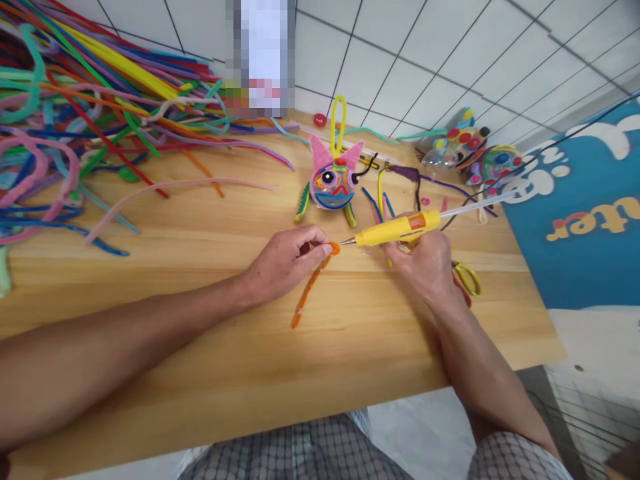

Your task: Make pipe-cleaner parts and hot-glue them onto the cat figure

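Between thumb and fingers, my left hand (pixel 290 261) pinches an orange pipe cleaner (pixel 310 293). Its upper end is curled into a small loop, and the straight tail slants down toward the tabletop. My right hand (pixel 425 260) is wrapped round a yellow hot glue gun (pixel 395 230), with a clear glue stick (pixel 475 203) poking out of its back. The gun's metal nozzle points left, very close to the orange loop; whether they touch I cannot tell. Just beyond both hands stands a round craft figure (pixel 334 187) with pink ears, googly eyes and a yellow hanging loop.
A big heap of coloured pipe cleaners (pixel 100 120) covers the table's left side. Yellow-handled scissors (pixel 469 279) lie beside my right wrist. Two more decorated figures (pixel 495 167) stand at the back right, near a blue sign (pixel 590 220). A dark cord runs across the right side.
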### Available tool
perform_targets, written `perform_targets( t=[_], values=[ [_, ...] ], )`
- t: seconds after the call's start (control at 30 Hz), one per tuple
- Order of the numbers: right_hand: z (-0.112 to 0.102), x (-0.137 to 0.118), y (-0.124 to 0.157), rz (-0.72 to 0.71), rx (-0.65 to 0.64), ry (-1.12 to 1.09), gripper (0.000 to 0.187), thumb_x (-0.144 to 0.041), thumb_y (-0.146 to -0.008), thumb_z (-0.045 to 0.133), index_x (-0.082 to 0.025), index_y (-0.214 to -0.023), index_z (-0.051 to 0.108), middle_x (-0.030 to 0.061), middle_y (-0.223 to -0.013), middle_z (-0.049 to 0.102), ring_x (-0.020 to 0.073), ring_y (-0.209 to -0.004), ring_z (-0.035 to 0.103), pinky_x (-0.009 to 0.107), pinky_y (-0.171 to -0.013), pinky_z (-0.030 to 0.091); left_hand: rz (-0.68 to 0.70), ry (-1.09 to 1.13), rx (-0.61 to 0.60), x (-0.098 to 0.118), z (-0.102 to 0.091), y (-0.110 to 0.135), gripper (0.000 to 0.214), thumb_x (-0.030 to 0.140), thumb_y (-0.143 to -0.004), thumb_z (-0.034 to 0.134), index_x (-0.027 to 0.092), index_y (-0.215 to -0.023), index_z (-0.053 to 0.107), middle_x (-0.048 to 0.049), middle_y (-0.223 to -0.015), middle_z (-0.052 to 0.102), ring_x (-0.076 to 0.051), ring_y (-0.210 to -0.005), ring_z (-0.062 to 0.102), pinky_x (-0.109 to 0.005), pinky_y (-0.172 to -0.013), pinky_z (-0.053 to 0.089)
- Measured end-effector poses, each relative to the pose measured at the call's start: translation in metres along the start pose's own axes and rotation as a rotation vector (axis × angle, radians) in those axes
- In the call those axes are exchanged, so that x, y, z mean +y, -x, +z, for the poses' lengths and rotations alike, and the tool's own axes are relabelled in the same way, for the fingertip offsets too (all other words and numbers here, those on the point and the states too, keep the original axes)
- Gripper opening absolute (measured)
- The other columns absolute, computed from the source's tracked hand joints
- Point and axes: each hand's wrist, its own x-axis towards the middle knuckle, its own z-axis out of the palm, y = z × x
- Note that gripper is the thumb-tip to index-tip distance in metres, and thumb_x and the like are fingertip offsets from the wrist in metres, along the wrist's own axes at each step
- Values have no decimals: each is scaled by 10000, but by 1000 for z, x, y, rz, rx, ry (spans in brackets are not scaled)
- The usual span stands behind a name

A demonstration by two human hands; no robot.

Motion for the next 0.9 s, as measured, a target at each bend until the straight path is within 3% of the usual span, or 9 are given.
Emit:
perform_targets(
  t=[0.23, 0.9],
  values=[
    [1, 3, 1, -6, -13, -2, 314, -351, -816, 633, -215, -1061, 776, 122, -977, 807, 351, -934, 768, 469, -856, 597, -9, -4, -3, -1, 0, 0, 192, 328, -967, 597, 184, -864, 671, 18, -731, 657, -121, -637, 522, -259, -614, 388],
    [8, 11, 2, -21, -23, 66, 157, -342, -786, 606, -227, -820, 707, 80, -749, 727, 273, -712, 687, 380, -674, 518, -1, 11, -10, -1, 0, 0, 195, 327, -964, 594, 181, -869, 682, 18, -729, 658, -121, -634, 518, -264, -609, 385]
  ],
)
